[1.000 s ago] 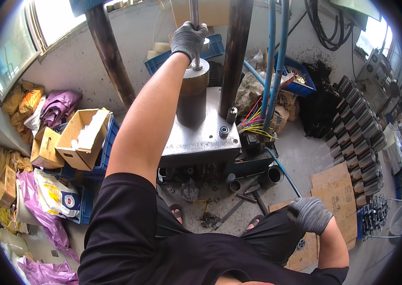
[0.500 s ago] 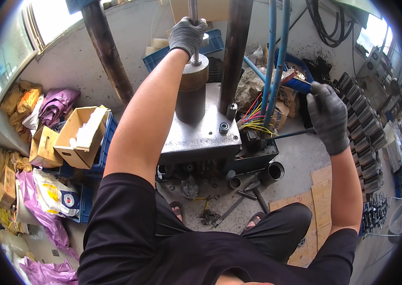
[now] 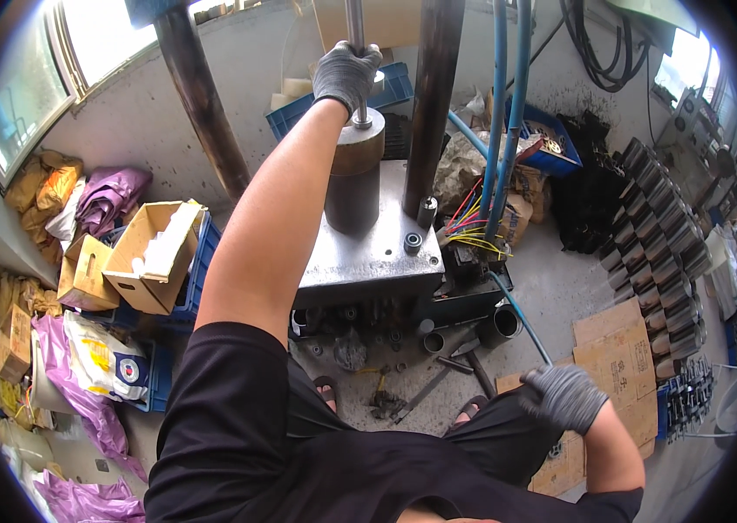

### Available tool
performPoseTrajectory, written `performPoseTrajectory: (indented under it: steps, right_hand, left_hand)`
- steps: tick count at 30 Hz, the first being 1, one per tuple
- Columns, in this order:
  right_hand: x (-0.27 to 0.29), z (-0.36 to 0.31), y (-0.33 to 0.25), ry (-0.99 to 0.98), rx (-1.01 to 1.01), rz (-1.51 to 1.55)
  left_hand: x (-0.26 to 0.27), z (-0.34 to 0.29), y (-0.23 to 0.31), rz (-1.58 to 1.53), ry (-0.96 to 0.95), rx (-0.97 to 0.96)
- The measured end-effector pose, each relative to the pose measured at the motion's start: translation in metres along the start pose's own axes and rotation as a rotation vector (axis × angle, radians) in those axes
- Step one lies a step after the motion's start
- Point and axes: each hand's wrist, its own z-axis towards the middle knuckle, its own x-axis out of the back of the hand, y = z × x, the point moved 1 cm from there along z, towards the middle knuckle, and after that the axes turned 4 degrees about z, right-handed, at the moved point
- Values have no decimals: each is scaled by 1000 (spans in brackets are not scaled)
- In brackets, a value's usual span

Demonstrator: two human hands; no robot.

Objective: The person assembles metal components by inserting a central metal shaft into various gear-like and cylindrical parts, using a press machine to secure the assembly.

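My gloved left hand (image 3: 346, 77) is closed around an upright metal rod (image 3: 355, 22). Below it the rod meets the top of a dark steel cylinder (image 3: 353, 196), which stands on the flat metal bed (image 3: 368, 261) of a press-like machine. A small ring-shaped metal part (image 3: 413, 242) lies on the bed's right side. Down at the right, my gloved right hand (image 3: 564, 397) is closed at the near end of a long thin blue lever (image 3: 521, 314). The lever slants from the machine's right side toward me. Slight blur and the glove hide the lever's tip.
Thick dark posts (image 3: 434, 96) and blue hoses (image 3: 499, 113) rise by the bed. Metal sleeves (image 3: 508, 322) and a hammer (image 3: 477, 370) lie on the floor. Stacked metal cylinders (image 3: 660, 244) and flattened cardboard (image 3: 617, 349) are at right; open boxes (image 3: 150, 261) at left.
My right hand has swung down and toward me, and the blue lever has turned with it from pointing right to pointing nearer my body. The left hand keeps its hold on the rod.
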Motion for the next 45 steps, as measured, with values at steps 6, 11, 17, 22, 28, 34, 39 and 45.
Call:
performPoseTrajectory:
  steps: [6,11,17,22,28,34,39,45]
  right_hand:
    - [-4,-1,-10,38,-75,76]
    - [19,7,-8,236,-38,124]
    - [15,6,-4,153,-30,19]
    - [13,4,0,259,-9,167]
    - [10,5,3,157,-26,77]
    - [11,6,-1,296,-4,137]
    - [7,6,2,31,-40,0]
    - [18,7,-4,332,-8,174]
  left_hand:
    - [6,-2,1,-6,-17,38]
    - [6,-1,-2,10,-2,22]
    - [5,0,-3,41,-31,39]
    - [5,-1,-4,42,-36,43]
    - [6,-4,0,43,-50,56]
    - [2,-2,-6,10,4,14]
    - [2,-2,-8,61,-47,35]
    - [-1,-1,-10,23,8,-4]
